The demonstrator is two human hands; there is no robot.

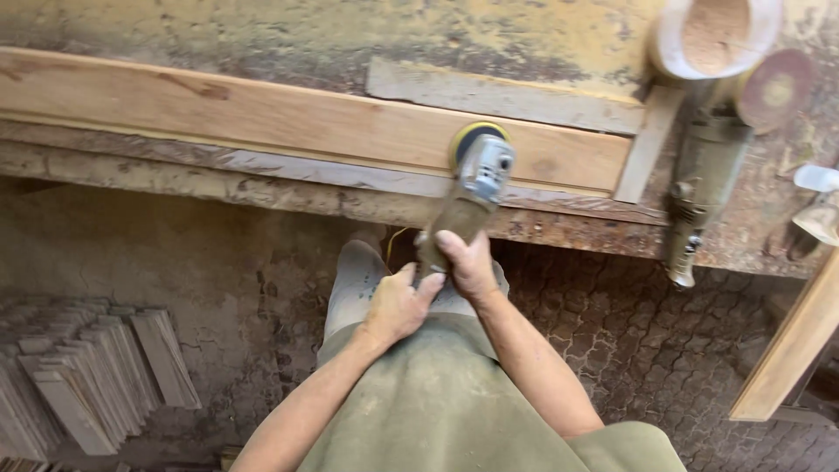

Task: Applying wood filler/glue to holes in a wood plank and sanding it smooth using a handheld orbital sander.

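Observation:
I hold a dusty angle grinder (473,188) with a yellow-edged sanding disc by its rear handle. My right hand (466,265) wraps the handle from the right, and my left hand (398,304) grips it from the left just behind. The disc end rests on a long wooden plank (262,118) lying along the workbench (262,194). A yellow cord shows below the handle.
A second dusty grinder (703,179) with a brown disc lies on the bench at right, near a container of sawdust (715,35). A thin wood strip (647,144) leans beside the plank's end. Stacked wood slats (87,376) lie on the cracked floor lower left. A wooden beam (791,350) stands at right.

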